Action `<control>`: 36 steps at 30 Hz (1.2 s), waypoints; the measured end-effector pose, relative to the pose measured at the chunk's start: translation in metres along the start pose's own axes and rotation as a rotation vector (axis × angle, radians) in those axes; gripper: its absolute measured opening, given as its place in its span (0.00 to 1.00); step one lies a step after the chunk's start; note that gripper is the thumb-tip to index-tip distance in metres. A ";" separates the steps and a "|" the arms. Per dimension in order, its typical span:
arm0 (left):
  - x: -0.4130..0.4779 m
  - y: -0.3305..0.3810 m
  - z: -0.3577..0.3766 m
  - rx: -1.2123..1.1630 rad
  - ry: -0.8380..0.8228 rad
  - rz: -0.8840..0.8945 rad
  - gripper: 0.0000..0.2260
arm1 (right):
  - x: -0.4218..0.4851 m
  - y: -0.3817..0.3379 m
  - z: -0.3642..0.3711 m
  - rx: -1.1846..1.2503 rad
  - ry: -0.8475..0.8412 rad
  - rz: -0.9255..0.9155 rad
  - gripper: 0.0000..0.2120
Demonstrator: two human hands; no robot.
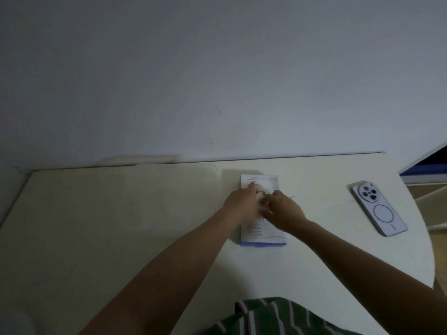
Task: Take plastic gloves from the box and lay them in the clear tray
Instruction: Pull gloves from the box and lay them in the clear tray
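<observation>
Pale wall (217,68) behind, dim light, and a white table (314,262) pushed up against it. Flat on the table, a bit right of the middle, lies the white box (262,234) with blue edging, and both bare hands meet over its far half. The right hand (284,211) has its fingers curled in, pinching a crumpled wisp of plastic glove (262,201) just above the box top. The left hand (239,201) comes in beside it, fingers held close together with the tips down at the box; whether they also nip the glove I cannot tell (it is all rather blurred there). Just left of the box sits the clear tray (121,201), wide and shallow. A phone (379,209) lies face down, well to the right. Striped green cloth (278,317) shows at the near edge.
</observation>
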State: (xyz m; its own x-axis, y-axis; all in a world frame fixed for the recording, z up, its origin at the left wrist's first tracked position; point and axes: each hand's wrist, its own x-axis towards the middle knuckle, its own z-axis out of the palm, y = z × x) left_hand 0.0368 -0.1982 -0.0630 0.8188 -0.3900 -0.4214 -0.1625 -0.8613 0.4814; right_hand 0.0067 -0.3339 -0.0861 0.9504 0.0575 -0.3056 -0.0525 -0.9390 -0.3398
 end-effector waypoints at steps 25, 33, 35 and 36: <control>0.015 -0.020 0.022 0.029 -0.066 -0.105 0.41 | 0.026 0.003 -0.021 0.243 -0.008 0.056 0.10; 0.020 -0.020 0.025 0.024 -0.054 -0.135 0.40 | 0.021 -0.006 0.021 0.019 0.089 0.139 0.09; 0.021 -0.021 0.025 0.026 -0.061 -0.135 0.41 | 0.022 -0.004 0.019 0.095 0.059 0.155 0.08; 0.021 -0.021 0.025 0.028 -0.062 -0.133 0.41 | 0.022 -0.002 0.016 0.176 0.038 0.161 0.07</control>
State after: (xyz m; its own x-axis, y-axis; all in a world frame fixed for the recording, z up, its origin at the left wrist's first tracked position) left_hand 0.0438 -0.1964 -0.1019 0.7988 -0.2907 -0.5266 -0.0714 -0.9151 0.3968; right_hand 0.0222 -0.3247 -0.1065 0.9362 -0.1039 -0.3357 -0.2535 -0.8613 -0.4403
